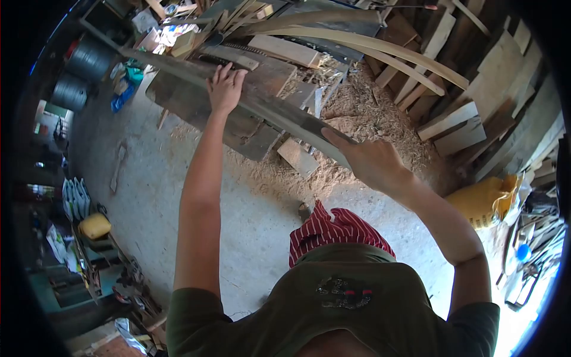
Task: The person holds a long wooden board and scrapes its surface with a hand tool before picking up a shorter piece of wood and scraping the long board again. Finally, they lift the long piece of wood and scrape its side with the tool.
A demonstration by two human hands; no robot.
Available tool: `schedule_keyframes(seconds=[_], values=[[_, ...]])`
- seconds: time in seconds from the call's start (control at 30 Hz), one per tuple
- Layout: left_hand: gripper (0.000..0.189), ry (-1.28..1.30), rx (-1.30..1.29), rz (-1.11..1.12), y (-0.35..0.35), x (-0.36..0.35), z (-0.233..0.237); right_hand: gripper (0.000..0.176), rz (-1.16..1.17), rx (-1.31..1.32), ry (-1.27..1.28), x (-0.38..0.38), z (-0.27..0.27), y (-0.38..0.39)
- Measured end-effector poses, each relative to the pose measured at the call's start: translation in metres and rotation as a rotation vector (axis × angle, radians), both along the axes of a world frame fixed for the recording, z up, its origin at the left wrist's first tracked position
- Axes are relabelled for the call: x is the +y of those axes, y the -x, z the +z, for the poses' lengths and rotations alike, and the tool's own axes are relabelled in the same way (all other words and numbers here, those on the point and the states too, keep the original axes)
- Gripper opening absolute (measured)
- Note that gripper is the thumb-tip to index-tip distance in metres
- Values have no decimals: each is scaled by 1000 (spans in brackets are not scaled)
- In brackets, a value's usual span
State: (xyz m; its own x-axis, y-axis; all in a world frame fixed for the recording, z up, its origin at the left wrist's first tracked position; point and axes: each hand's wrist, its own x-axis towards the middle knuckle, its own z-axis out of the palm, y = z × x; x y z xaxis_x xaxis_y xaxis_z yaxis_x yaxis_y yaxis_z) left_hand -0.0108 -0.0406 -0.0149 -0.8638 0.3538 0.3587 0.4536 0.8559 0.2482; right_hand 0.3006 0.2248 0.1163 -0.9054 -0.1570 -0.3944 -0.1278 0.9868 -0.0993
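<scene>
A long wooden plank (pixel 276 113) slants across the view from the upper left to my right hand, over a low workbench (pixel 247 137). My left hand (pixel 227 89) rests on it partway along, with the fingers spread over its upper face and edge. At the near end, my right hand (pixel 375 162) grips the plank, one digit stretched along its face and the other fingers hidden beneath. A short wood block (pixel 285 50) and several offcuts lie on the bench beyond the plank.
Shavings and sawdust (pixel 375 116) cover the floor beside the bench. Long curved strips (pixel 380 44) reach out at the top right, near leaning boards (pixel 502 71). A yellow sack (pixel 485 202) stands at right. Dark drums (pixel 89 56) and a yellow jerrycan (pixel 95 226) are at left.
</scene>
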Motion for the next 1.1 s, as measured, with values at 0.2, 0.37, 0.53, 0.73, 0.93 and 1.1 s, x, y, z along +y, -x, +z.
schedule_keyframes(seconds=[0.2, 0.37, 0.53, 0.73, 0.93, 1.1], values=[[46, -74, -13, -8, -5, 4, 1, 78, 13, 34, 40, -42, -4, 77], [48, -89, 26, 4, -4, 3, -6, 77, 27, 47, 20, -25, -6, 49], [47, -122, 61, 5, -11, 2, -7, 74, -35, -116, 7, -14, 9, 34], [45, -121, 68, -42, -5, 1, -4, 77, 1, 93, 163, -43, -21, 101], [42, 7, 216, -36, 4, 2, -16, 76, -46, -68, 109, 5, -7, 22], [41, -94, 154, -13, -4, -2, -8, 74, 3, 36, 151, -10, -13, 58]])
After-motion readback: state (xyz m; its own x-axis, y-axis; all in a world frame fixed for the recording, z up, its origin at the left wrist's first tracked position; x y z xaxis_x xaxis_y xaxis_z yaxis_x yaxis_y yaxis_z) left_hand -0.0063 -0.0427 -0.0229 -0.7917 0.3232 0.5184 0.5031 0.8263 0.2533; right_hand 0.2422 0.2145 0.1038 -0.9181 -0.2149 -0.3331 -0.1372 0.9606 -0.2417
